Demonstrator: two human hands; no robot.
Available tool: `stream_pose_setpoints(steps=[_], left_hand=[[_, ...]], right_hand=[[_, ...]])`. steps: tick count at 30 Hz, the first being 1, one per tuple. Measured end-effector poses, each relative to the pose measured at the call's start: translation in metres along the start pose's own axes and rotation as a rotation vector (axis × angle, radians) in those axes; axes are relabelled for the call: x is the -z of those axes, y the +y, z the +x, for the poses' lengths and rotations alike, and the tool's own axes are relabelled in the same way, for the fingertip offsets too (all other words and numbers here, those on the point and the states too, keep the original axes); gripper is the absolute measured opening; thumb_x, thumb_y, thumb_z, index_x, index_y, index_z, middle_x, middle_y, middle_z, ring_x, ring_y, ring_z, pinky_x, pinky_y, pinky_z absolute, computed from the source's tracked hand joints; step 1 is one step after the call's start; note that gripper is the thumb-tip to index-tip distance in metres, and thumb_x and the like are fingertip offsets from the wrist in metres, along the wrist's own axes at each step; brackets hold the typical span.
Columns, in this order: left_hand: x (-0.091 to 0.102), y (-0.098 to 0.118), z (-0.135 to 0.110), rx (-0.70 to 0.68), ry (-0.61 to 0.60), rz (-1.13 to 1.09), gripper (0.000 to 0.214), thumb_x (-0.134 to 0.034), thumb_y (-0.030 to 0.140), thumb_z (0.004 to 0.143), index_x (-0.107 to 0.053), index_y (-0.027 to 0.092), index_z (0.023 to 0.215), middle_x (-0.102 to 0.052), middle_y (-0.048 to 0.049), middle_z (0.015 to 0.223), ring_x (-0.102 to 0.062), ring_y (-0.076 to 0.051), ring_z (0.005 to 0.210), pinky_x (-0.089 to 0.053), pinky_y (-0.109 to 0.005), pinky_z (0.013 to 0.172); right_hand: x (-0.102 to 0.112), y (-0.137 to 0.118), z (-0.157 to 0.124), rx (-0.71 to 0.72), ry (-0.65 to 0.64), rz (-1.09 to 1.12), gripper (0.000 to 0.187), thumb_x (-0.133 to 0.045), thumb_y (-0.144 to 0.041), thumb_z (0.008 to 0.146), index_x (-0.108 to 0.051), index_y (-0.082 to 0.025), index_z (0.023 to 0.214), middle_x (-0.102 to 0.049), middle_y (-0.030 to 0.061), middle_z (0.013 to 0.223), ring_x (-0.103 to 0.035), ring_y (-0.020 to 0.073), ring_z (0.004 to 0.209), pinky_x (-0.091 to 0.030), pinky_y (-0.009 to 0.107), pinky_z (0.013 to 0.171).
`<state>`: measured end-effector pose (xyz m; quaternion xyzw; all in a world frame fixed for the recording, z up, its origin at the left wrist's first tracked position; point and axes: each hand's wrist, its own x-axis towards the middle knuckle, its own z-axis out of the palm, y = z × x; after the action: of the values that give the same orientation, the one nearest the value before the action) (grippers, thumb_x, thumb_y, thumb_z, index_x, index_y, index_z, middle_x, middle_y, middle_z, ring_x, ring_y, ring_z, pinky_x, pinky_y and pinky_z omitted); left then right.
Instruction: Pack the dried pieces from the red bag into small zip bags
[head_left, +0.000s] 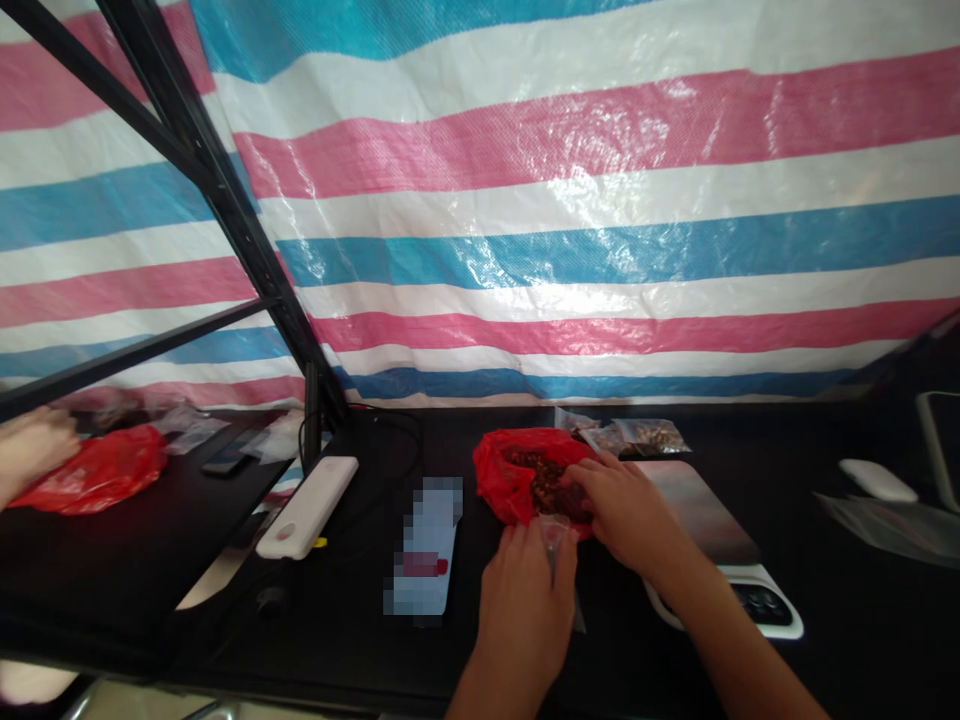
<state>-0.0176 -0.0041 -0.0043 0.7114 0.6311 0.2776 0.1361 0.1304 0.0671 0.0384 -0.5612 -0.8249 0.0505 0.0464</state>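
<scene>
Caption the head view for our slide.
Right hand in an open red bag, left hand holding a clear bag.

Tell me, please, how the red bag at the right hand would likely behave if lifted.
The red bag would probably sag and fold, as its film looks thin and crumpled. It might spill if tilted, since its mouth gapes over small brown pieces.
</scene>
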Motion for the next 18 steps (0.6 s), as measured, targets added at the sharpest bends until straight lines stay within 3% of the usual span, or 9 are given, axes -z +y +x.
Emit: stream_pose_setpoints(steps=[6, 13, 18], left_hand=[[0.002, -0.002, 0.001, 0.042, 0.058, -0.173, 0.034, -0.039, 0.039, 0.105, -0.070, 0.027, 0.098, -0.076, -0.0078, 0.093, -0.073, -0.029, 0.091, -0.053, -0.037, 0.077], [0.006, -0.010, 0.006, 0.079, 0.202, -0.150, 0.039, -0.042, 0.046, 0.103, -0.075, 0.026, 0.102, -0.065, -0.0124, 0.104, -0.067, -0.030, 0.099, -0.054, -0.044, 0.086], [-0.004, -0.020, 0.018, 0.114, 0.158, -0.463, 0.048, -0.032, 0.049, 0.106, -0.071, 0.020, 0.104, -0.070, -0.0113, 0.101, -0.067, -0.025, 0.097, -0.054, -0.039, 0.089]], right_hand=[[0.000, -0.002, -0.001, -0.063, 0.026, -0.072, 0.039, -0.056, -0.002, 0.084, -0.073, -0.020, 0.114, -0.070, 0.0115, 0.122, -0.058, 0.0306, 0.115, -0.038, 0.040, 0.092], [0.009, -0.008, 0.004, -0.088, -0.015, -0.121, 0.030, -0.057, -0.004, 0.084, -0.075, -0.017, 0.105, -0.071, 0.0145, 0.118, -0.056, 0.0341, 0.117, -0.038, 0.042, 0.089], [-0.002, -0.003, 0.016, -0.026, 0.029, -0.011, 0.034, -0.059, -0.006, 0.083, -0.074, -0.020, 0.110, -0.071, 0.0105, 0.118, -0.057, 0.0305, 0.117, -0.037, 0.039, 0.091]])
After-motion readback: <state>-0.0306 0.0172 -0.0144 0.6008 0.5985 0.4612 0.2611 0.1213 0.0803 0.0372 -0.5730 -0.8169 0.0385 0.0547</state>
